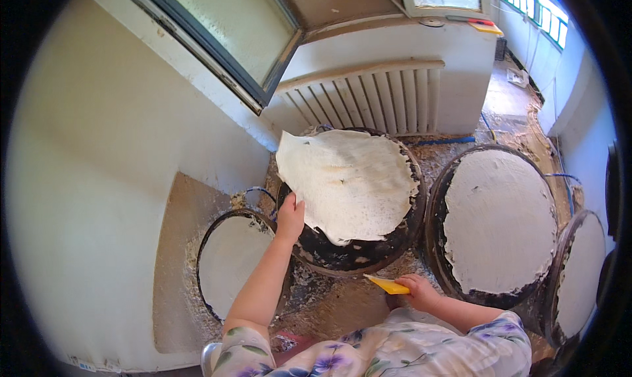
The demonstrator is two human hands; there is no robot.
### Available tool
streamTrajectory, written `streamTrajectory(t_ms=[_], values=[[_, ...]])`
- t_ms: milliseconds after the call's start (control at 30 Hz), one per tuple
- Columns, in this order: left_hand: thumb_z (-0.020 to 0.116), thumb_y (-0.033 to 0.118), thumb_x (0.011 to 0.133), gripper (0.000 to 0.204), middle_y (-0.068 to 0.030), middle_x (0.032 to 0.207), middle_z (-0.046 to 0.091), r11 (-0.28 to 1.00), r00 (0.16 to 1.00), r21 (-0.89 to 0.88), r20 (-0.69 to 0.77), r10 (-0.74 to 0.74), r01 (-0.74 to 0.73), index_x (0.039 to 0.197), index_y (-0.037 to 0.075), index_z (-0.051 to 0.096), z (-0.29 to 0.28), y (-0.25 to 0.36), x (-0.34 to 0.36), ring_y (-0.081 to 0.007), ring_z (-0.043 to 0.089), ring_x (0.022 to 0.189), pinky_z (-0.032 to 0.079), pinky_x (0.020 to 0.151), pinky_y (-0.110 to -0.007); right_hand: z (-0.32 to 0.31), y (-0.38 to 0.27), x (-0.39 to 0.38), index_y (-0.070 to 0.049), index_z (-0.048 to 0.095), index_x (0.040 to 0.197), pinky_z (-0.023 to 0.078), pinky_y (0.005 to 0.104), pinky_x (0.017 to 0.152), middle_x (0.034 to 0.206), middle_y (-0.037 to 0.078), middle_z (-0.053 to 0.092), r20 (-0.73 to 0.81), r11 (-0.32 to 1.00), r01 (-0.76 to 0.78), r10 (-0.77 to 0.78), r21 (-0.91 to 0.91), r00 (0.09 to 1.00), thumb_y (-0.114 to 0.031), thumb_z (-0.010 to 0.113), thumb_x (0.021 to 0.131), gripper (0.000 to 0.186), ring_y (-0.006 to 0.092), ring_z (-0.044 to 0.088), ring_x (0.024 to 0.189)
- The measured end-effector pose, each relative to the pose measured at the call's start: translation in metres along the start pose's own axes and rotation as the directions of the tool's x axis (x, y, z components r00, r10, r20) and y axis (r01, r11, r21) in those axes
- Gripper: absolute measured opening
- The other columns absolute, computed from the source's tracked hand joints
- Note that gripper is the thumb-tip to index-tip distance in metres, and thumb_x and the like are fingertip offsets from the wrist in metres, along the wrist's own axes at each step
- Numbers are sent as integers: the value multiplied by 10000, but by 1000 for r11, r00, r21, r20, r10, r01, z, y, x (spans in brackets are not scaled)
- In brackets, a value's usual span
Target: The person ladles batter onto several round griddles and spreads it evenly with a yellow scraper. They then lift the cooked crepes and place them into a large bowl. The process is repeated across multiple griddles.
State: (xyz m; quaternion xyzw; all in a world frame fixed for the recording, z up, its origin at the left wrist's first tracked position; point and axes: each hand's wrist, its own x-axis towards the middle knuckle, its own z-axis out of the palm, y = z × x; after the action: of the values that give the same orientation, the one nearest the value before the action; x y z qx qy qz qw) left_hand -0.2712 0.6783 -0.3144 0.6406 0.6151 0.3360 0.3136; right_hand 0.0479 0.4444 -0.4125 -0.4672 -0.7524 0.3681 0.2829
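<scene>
My left hand (289,217) grips the left edge of a large, thin, pale flatbread (352,179). That edge is lifted off the round black griddle (342,257), while the flatbread's right side lies over the plate. Dark bare metal shows along the griddle's near rim. Closer to me, my right hand (419,291) is closed around a yellow scraper (390,285), its blade pointing left. The scraper is apart from the griddle, just below its near edge.
More round griddles bear spread white batter: one on the left (236,262), one on the right (500,219) and one at the far right (579,278). A white radiator (375,100) stands behind. An open window frame (257,94) juts in at upper left. Scraps litter the floor.
</scene>
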Motion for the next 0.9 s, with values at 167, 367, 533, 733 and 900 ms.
streamTrajectory(t_ms=[167, 367, 533, 733, 900], values=[[452, 81, 879, 328, -92, 1065, 589, 968, 938, -46, 238, 252, -248, 1194, -9, 470, -49, 149, -39, -138, 544, 934, 415, 839, -263, 13, -11, -41, -32, 565, 1043, 446, 385, 840, 994, 153, 579, -53, 999, -46, 47, 11, 997, -31, 589, 698, 346, 333, 532, 962], [474, 109, 863, 308, -146, 986, 620, 913, 881, 228, 417, 223, -339, 1150, 1, 505, -92, 246, -139, -181, 583, 888, 436, 796, -285, 27, -33, -106, -20, 575, 1003, 470, 323, 767, 897, 63, 631, -98, 836, -334, 413, 436, 905, -81, 610, 769, 245, 227, 593, 862], [494, 125, 839, 292, -180, 868, 621, 800, 807, 382, 554, 203, -463, 1117, 51, 541, -110, 260, -254, -272, 605, 773, 461, 722, -310, 25, -50, -164, -36, 579, 989, 473, 318, 760, 921, 57, 623, -60, 300, -175, 636, 938, 770, -105, 645, 774, 235, 158, 589, 866], [517, 107, 808, 317, -164, 818, 615, 718, 747, 508, 665, 25, -476, 1119, 132, 565, -126, 261, -384, -307, 587, 701, 467, 650, -346, 15, -96, -208, -31, 546, 1050, 472, 331, 784, 980, 55, 605, -231, 229, 136, 463, 964, 856, -134, 658, 776, 314, 179, 592, 883], [526, 102, 791, 299, -148, 838, 620, 660, 725, 574, 686, -64, -484, 1078, 146, 597, -132, 279, -468, -297, 596, 723, 465, 652, -349, 11, -125, -254, -31, 553, 1052, 478, 331, 790, 971, 57, 611, -246, 178, 197, 317, 964, 916, -143, 685, 752, 347, 180, 596, 879]])
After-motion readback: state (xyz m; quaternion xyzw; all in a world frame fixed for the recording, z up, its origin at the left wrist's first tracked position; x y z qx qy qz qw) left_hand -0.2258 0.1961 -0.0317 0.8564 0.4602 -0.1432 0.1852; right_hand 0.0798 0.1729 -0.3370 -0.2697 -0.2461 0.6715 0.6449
